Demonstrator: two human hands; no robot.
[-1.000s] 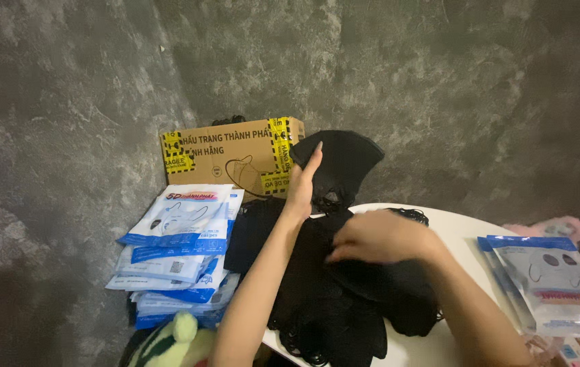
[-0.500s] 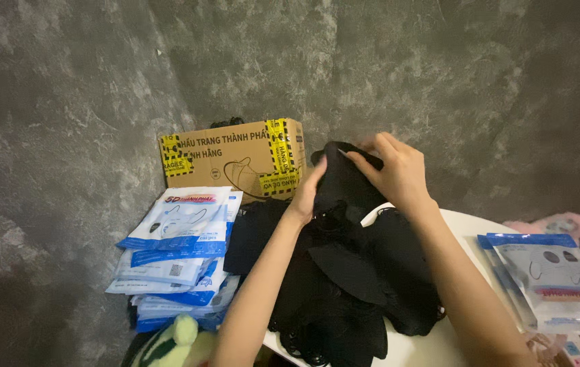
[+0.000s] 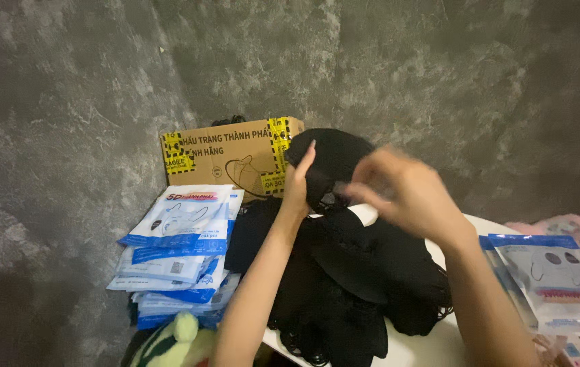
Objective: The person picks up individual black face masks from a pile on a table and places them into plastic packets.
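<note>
Both hands lift one black fabric face mask above the black mask pile on the white round worktop: left hand pinches its edge, blurred right hand grips beside; best keep it taut and flat.

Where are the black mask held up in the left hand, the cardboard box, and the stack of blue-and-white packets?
black mask (image 3: 334, 153), head view, upper front panel.
cardboard box (image 3: 225, 153), head view, front face.
stack of blue-and-white packets (image 3: 181, 245), head view, top packets.

My round white desk carries a heap of black fabric face masks across its middle and, at its right edge, flat blue-and-white plastic packets.
</note>
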